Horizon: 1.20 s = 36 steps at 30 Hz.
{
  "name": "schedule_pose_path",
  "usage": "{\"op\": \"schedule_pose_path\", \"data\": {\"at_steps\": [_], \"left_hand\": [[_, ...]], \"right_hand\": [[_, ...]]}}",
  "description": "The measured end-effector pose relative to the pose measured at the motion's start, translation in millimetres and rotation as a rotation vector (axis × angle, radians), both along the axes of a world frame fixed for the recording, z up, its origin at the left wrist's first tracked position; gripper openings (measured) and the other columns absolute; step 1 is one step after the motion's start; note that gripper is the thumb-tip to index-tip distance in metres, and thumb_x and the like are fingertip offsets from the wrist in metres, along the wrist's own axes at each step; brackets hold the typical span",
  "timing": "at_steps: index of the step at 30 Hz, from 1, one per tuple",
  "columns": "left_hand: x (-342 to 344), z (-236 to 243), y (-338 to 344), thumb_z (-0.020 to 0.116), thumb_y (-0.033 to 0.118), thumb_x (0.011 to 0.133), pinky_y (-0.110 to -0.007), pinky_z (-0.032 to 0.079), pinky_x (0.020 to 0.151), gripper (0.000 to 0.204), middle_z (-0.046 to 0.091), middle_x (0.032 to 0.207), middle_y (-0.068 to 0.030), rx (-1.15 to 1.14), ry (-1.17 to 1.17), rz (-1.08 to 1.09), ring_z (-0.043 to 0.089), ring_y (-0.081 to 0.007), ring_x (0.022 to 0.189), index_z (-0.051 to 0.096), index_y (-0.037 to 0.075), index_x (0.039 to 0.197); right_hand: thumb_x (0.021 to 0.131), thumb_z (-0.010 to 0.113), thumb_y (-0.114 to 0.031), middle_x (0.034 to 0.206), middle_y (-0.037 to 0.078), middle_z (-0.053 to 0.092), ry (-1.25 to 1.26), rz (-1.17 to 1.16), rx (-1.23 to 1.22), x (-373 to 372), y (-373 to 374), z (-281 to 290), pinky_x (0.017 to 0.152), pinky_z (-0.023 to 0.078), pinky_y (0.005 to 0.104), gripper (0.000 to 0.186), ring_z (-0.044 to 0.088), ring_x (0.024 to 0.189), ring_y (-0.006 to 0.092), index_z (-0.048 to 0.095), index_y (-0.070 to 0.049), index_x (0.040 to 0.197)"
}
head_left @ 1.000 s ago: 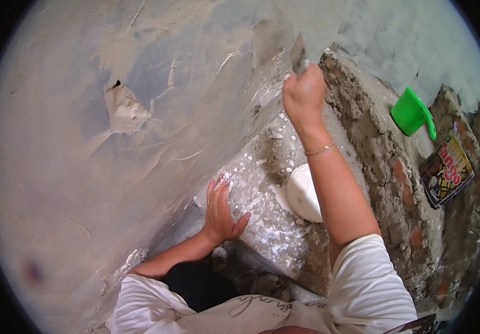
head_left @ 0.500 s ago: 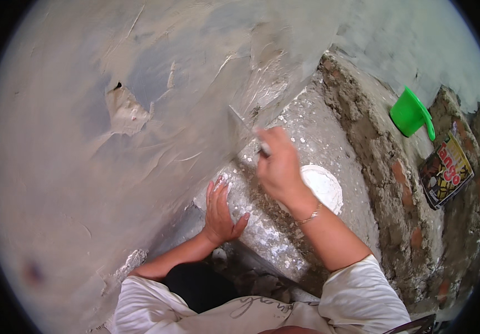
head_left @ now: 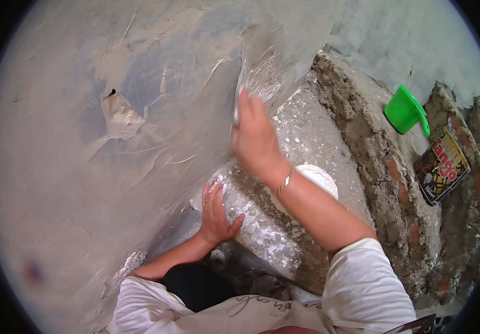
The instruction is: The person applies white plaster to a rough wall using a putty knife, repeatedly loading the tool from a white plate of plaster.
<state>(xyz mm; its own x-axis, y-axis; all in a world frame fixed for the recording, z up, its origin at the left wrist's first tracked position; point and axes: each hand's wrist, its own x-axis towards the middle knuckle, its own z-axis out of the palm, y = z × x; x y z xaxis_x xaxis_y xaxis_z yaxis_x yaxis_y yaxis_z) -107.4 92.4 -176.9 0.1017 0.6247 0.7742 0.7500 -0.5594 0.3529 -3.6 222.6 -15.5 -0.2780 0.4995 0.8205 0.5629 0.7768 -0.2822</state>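
My right hand (head_left: 255,136) is closed around a putty knife (head_left: 236,113), seen nearly edge-on against the grey plastered wall (head_left: 84,183). Most of its handle is hidden in my fist. Just above it lies a rougher, ridged patch of plaster (head_left: 268,67). My left hand (head_left: 215,214) is open, its fingers stretched out and dabbed with white at the tips. It rests where the wall meets a white-spattered ledge (head_left: 273,236). A round white thing (head_left: 319,179), perhaps a tub or lid, sits partly behind my right forearm.
Rough steps with exposed brick (head_left: 385,150) rise on the right. A green plastic dipper (head_left: 402,111) and a dark printed packet (head_left: 442,166) stand on them. A torn-looking patch with a small hole (head_left: 122,117) marks the wall at upper left.
My right hand has moved up and left along the wall with the putty knife, whose blade has turned more upright. My left hand stays in place.
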Motion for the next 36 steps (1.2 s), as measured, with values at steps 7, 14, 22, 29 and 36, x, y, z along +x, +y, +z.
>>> {"op": "schedule_pose_path", "data": {"at_steps": [7,14,22,29,36], "left_hand": [[3.5,-1.9,-1.2,0.064,0.034,0.082,-0.063,0.022,0.109,0.076,0.039,0.13,-0.0336,-0.005,-0.016,-0.014,0.038,-0.05,0.126,0.032,-0.014,0.131],[0.1,-3.9,1.8,0.063,0.033,0.082,-0.062,0.021,0.11,0.075,0.038,0.132,-0.0333,-0.024,-0.015,-0.035,0.036,-0.0502,0.127,0.031,-0.012,0.133],[5.6,51.8,19.9,0.064,0.026,0.083,-0.053,0.029,0.109,0.059,0.042,0.131,-0.0318,-0.069,0.037,-0.227,0.04,-0.0498,0.124,0.044,-0.007,0.127],[86.7,128.1,102.7,0.056,0.035,0.092,-0.044,0.043,0.095,0.044,0.061,0.114,-0.026,-0.657,0.154,-0.238,0.056,-0.038,0.112,0.063,-0.005,0.106],[119.8,91.4,150.0,0.053,0.042,0.088,-0.045,0.047,0.092,0.052,0.065,0.107,-0.028,-0.961,0.53,-0.038,0.062,-0.0411,0.103,0.066,-0.005,0.107]], "right_hand": [[0.08,0.054,0.003,0.1,0.023,0.057,0.02,0.041,-0.496,92.1,-90.0,-29.0,0.081,0.049,0.0438,0.044,0.058,0.095,0.0407,0.054,0.002,0.124],[0.084,0.062,0.001,0.091,0.009,0.066,0.745,0.167,-1.155,211.3,-131.6,-9.7,0.053,0.056,0.0279,0.023,0.065,0.069,0.0167,0.056,0.004,0.106],[0.084,0.057,0.0,0.092,0.011,0.067,0.817,0.039,-1.138,282.4,-194.0,15.5,0.053,0.054,0.0281,0.031,0.066,0.068,0.0181,0.055,0.006,0.114],[0.086,0.057,-0.001,0.088,0.008,0.066,0.795,-0.049,-1.086,303.0,-221.7,31.3,0.051,0.051,0.0268,0.024,0.064,0.065,0.0154,0.057,0.004,0.109],[0.088,0.056,-0.002,0.088,0.009,0.066,0.729,-0.008,-1.037,306.2,-224.3,25.5,0.052,0.052,0.0264,0.021,0.063,0.066,0.0148,0.057,0.004,0.108]]}}
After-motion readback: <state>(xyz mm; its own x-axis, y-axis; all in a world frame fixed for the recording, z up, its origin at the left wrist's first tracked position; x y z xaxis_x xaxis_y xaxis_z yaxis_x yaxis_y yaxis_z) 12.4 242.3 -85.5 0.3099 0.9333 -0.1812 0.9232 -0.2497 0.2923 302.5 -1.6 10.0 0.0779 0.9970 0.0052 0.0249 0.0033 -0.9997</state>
